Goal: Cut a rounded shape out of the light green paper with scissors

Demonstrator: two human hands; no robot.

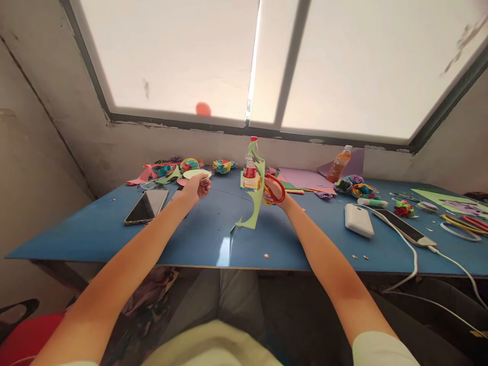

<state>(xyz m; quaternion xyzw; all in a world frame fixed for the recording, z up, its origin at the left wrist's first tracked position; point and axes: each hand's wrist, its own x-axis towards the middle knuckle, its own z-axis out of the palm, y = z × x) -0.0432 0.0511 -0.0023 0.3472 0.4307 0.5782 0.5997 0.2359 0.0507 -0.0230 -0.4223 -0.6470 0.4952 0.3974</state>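
Note:
My left hand (196, 187) is closed in a pinch on a pale green paper disc (196, 174), held above the blue table (206, 234) at the left of centre. My right hand (272, 192) is wrapped round red-handled scissors (275, 189). A curved light green paper offcut (254, 195) hangs from the scissors, from near the bottle top down toward the tabletop. Both forearms reach out over the table's front edge.
A black phone (147, 206) lies at the left. A water bottle (250, 168) and an orange drink bottle (339, 163) stand at the back. Coloured paper balls (222, 165), sheets (305, 179), a white power bank (359, 220), a second phone (404, 227) with cable lie right.

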